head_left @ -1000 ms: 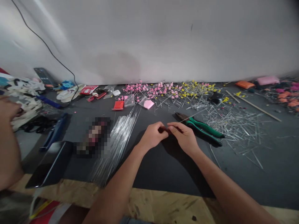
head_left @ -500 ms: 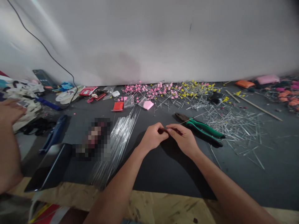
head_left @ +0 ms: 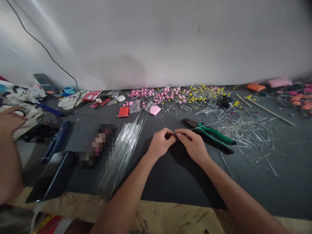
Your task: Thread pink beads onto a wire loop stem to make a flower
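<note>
My left hand point(head_left: 161, 142) and my right hand point(head_left: 192, 144) meet over the dark mat, fingertips pinched together and almost touching. A thin wire point(head_left: 204, 126) sticks out from the right fingertips toward the upper right, passing over the pliers. Whatever sits between the left fingertips is too small and covered to make out. Pliers with green and black handles point(head_left: 215, 135) lie just right of my right hand, jaws toward the upper left. A bundle of long silvery wires point(head_left: 125, 146) lies left of my left hand.
Behind are pink-tipped wires point(head_left: 168, 94), yellow-tipped wires point(head_left: 207, 92), a red packet point(head_left: 123, 111) and a pink clay packet point(head_left: 155, 110). Short loose wires point(head_left: 248, 133) scatter at right. Another person's hand point(head_left: 11, 120) is at far left, near a dark phone-like slab point(head_left: 52, 175).
The wire at my right fingertips now lies at a flatter slant. Both hands keep their pinch in nearly the same place. The other person's fingers at far left have shifted.
</note>
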Available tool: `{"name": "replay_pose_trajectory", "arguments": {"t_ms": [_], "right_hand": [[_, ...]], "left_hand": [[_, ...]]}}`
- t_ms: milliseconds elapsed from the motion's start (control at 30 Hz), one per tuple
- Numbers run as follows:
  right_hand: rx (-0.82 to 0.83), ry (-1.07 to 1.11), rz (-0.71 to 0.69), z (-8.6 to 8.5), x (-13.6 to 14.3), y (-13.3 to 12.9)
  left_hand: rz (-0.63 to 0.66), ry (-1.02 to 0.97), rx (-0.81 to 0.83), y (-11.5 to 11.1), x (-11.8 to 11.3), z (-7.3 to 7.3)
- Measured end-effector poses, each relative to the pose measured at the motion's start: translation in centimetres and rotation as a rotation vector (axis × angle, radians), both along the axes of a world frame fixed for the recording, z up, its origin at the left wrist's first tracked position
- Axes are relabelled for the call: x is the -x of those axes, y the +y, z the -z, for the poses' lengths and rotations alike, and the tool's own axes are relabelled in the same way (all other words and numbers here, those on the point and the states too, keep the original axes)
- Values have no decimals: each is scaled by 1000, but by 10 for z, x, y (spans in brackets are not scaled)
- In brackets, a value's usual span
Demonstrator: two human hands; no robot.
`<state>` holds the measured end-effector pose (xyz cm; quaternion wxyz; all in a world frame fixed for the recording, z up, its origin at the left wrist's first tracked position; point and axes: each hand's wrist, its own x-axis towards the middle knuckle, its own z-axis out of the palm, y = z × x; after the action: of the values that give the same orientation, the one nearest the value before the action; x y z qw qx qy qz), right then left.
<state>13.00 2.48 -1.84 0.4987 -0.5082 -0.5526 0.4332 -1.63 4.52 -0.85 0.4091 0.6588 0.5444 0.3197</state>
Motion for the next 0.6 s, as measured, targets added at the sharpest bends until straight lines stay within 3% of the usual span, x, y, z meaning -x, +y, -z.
{"name": "replay_pose_trajectory", "arguments": {"t_ms": [367, 600], "right_hand": [[60, 91, -28, -1, 0, 1], [-41, 47, -58, -1, 0, 1]], "left_hand": [[44, -34, -48, 0, 2, 3], [22, -63, -28, 1, 1, 3]]}}
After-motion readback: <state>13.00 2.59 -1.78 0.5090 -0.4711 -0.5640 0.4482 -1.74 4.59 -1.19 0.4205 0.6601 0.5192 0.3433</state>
